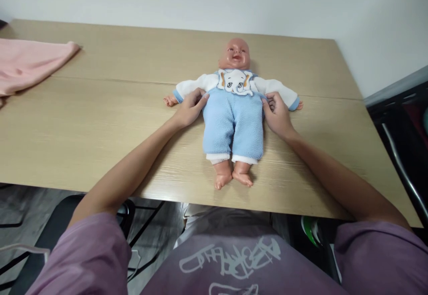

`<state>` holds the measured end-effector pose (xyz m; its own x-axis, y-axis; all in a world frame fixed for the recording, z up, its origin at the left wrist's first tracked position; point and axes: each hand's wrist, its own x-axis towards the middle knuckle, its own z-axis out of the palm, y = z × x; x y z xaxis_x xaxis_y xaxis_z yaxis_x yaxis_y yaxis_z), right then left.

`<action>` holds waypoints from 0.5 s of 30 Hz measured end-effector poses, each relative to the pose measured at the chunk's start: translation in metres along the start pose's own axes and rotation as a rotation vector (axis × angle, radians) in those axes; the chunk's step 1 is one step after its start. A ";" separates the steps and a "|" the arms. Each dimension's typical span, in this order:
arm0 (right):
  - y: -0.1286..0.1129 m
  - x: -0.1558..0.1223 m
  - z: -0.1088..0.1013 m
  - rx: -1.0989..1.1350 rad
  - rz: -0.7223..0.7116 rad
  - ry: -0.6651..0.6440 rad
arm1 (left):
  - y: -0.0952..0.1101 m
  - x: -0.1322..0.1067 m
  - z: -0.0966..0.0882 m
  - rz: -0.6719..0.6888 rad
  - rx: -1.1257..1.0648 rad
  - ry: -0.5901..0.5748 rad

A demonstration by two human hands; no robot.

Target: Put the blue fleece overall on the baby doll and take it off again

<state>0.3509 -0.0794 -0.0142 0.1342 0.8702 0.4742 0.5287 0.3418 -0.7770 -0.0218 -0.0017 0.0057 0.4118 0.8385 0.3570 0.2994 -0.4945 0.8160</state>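
A baby doll (236, 54) lies on its back on the wooden table, feet towards me and arms spread wide. It wears fluffy blue trousers (219, 125) and a white-sleeved top with an elephant face (236, 82) on the chest. My left hand (192, 108) pinches the waist edge of the trousers on the left side. On the opposite side, my right hand (277, 113) grips the waist edge too, its fingers curled. The doll's bare feet (223, 175) stick out below white cuffs.
A pink cloth (30, 63) lies at the table's left end. The table (117, 121) meets a white wall at the back. A black chair (50, 241) stands below at the left, and dark items with a metal bar (404, 170) are at the right.
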 end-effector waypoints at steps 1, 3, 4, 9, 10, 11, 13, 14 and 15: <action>-0.004 -0.001 -0.001 -0.030 -0.028 0.024 | 0.000 0.000 0.001 0.010 0.041 0.021; -0.019 -0.006 -0.006 -0.104 -0.104 0.082 | 0.004 -0.002 0.000 0.013 0.122 0.043; -0.032 -0.011 -0.010 -0.142 -0.152 0.100 | 0.007 -0.004 -0.002 0.011 0.171 0.044; -0.122 -0.059 -0.033 -0.251 -0.380 -0.148 | 0.049 -0.047 -0.008 -0.082 0.348 0.036; -0.140 -0.072 -0.036 -0.248 -0.399 -0.245 | 0.063 -0.063 -0.007 -0.138 0.333 0.029; -0.155 -0.086 -0.038 -0.255 -0.409 -0.338 | 0.079 -0.082 -0.004 -0.198 0.312 0.006; -0.174 -0.110 -0.039 -0.291 -0.417 -0.508 | 0.110 -0.123 0.007 -0.276 0.271 -0.002; -0.179 -0.120 -0.038 -0.316 -0.421 -0.573 | 0.124 -0.144 0.014 -0.300 0.232 0.002; -0.180 -0.128 -0.036 -0.340 -0.427 -0.623 | 0.135 -0.164 0.022 -0.308 0.188 0.003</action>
<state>0.2685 -0.2646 0.0800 -0.5723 0.7609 0.3059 0.6666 0.6488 -0.3670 -0.0298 -0.2116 0.0473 0.2755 0.9551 0.1090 0.5621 -0.2521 0.7877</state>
